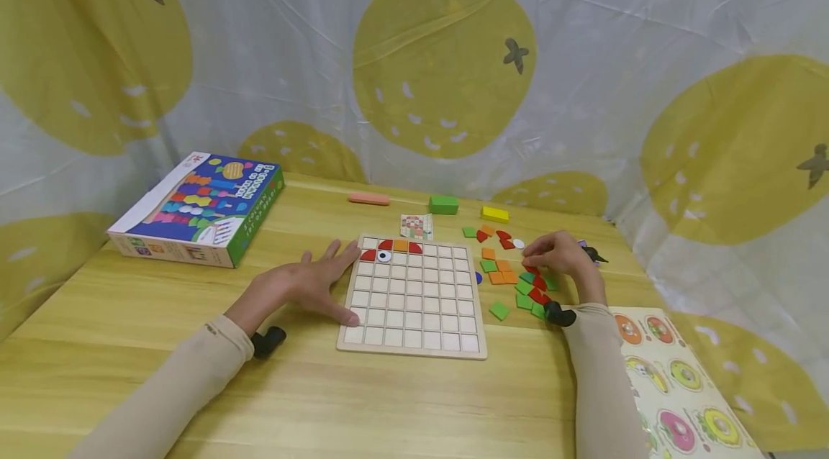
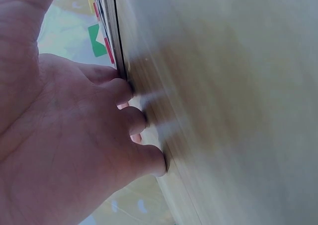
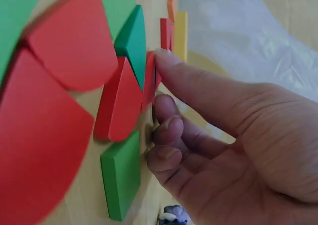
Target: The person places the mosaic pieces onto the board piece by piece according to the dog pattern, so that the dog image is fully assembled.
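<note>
My left hand [image 1: 309,288] is spread at the left edge of a wooden grid board [image 1: 413,319], fingertips by its upper corner and thumb on its lower left. Along the board's top rows lie red quarter-round tiles [image 1: 415,248], an orange square tile [image 1: 401,246] and a white eye disc [image 1: 384,256]. To the right of the board, my right hand [image 1: 562,257] reaches down into loose tiles. Its thumb and curled fingers pinch a red quarter-round tile [image 3: 149,81], mostly hidden behind other pieces. Close by lie a green square tile [image 3: 121,180] and more red tiles [image 3: 47,135].
Behind the board are a small pattern card [image 1: 417,226], a pink stick [image 1: 369,198], a green block [image 1: 443,205] and a yellow block [image 1: 495,214]. A game box [image 1: 201,207] stands at the back left. A picture board [image 1: 673,380] lies at the right edge.
</note>
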The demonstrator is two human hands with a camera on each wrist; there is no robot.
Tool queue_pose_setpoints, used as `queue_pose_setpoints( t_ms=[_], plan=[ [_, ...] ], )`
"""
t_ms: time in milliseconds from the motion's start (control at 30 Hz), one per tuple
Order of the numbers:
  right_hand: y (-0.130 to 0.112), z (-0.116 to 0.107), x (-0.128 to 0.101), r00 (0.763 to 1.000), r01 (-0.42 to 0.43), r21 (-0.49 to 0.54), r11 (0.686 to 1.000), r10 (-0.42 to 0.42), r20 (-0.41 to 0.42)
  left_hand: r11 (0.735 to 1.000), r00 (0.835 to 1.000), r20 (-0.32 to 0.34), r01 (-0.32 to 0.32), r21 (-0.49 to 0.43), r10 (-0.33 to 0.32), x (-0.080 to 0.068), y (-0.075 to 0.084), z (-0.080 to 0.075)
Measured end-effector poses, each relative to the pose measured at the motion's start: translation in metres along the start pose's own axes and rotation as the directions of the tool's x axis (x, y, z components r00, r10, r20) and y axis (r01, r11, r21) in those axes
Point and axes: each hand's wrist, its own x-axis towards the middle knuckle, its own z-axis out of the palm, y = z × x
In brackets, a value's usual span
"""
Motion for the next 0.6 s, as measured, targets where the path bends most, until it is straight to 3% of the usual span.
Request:
queue_pose_setpoints(
  t_ms=[333,600],
  plan=[
    [-0.006,0.003,-0.001,0.996,-0.084,0.010,0.996,0.084,0.014,1.000,1.000,0.000,-0.001,-0.003,0.001,-0.001,0.000,0.000],
    [-0.011,0.004,-0.001,0.994,-0.109,-0.057,0.992,0.108,-0.024,1.000,1.000,-0.002,0.004,0.002,-0.004,0.000,-0.001,0.000]
  ],
)
